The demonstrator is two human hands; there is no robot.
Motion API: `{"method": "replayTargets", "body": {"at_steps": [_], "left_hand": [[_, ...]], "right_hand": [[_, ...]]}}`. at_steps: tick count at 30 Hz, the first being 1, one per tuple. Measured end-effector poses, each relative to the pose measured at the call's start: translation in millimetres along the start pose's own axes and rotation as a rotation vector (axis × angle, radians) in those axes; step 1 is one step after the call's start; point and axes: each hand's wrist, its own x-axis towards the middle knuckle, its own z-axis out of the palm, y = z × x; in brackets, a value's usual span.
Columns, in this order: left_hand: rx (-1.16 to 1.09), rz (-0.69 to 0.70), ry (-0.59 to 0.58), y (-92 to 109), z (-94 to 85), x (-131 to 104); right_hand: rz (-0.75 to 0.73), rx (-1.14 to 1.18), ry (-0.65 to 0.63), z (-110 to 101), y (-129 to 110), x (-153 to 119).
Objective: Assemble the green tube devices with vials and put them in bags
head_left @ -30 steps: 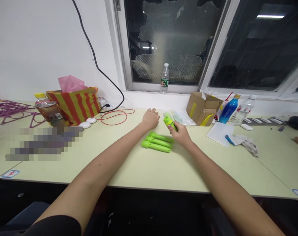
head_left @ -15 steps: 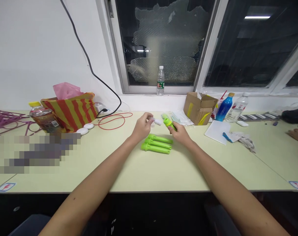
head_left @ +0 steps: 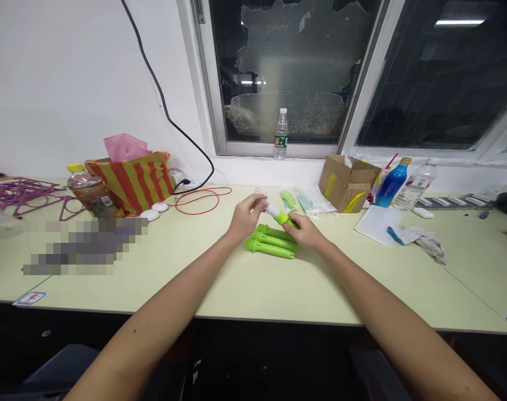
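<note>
My right hand point(head_left: 304, 229) is closed round a bright green plastic tube point(head_left: 282, 218), which tilts up to the left. A small white plastic piece point(head_left: 272, 209) meets the tube's upper end, and the fingers of my left hand point(head_left: 245, 214) pinch it. Whether it sits inside the tube or only against it, I cannot tell. Below my hands, several similar green tubes point(head_left: 272, 249) lie side by side on the pale table point(head_left: 253, 289). Just beyond my hands are a green part point(head_left: 287, 199) and small clear pieces point(head_left: 259, 191).
Behind on the right stand a cardboard box point(head_left: 349, 184), a blue bottle point(head_left: 393, 182) and a clear bottle point(head_left: 416, 184). White paper point(head_left: 376, 225) and a glove point(head_left: 420, 240) lie nearer. To the left are a striped bag point(head_left: 132, 184), a tea bottle point(head_left: 94, 195) and red wire point(head_left: 199, 203).
The white piece and the green tube, apart before, now meet end to end. My hands have drawn together, and the whole view has shifted slightly.
</note>
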Motion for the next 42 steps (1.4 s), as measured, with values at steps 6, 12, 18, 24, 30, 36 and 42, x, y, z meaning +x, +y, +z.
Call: {"method": "replayTargets", "body": {"at_steps": [6,12,18,24,30,36,42], "left_hand": [[-0.350,-0.082,0.011,12,5.4,2],[-0.527,-0.159,-0.109,28,9.0,-1],[-0.381,-0.083,-0.122,18,11.1,-4],[0.218,0.145,-0.329,18,-0.6,-14],[0.461,0.301,-0.649,33,-33.2,-38],[0.581,0.387,-0.678,31,-31.4,-61],[0.602,0.475,-0.666,26,-11.6,-42]], "right_hand": [[0.136,0.496,-0.095,14,-25,-6],[0.218,0.942,-0.186,26,-38,-12],[0.217,1.069,-0.139,23,-43,-11],[0.219,1.020,-0.018,13,-35,-6],[0.193,0.981,0.112,-3,-25,-1],[0.146,0.895,0.149,-2,-17,0],[0.099,0.779,0.143,-2,-16,-1]]}}
